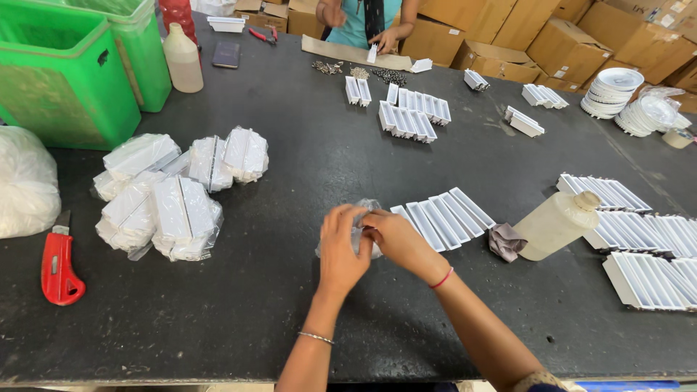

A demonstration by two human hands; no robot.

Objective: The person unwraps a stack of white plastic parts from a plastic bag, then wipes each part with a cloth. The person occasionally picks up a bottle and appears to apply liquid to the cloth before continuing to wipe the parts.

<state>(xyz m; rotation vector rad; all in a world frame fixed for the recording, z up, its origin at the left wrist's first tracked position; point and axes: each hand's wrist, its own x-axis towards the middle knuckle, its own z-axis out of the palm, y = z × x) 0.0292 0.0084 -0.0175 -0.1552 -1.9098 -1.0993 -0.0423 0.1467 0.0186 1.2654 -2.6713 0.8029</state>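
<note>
While the dark worktop (290, 305) fills my view, I see green bins (65, 80) at its far left, wrapped white bundles (167, 196) nearer, then a row of white trays (443, 216). My left hand (341, 250) and right hand (396, 239) meet, each grip pinched on a small clear plastic bag (367, 210) just beside that row.

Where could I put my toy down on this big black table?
Bare table lies near the front edge, between the red cutter and the left hand. Another bare patch sits mid-table, between the wrapped packs and white strips. The right side is crowded with strip rows.
</note>
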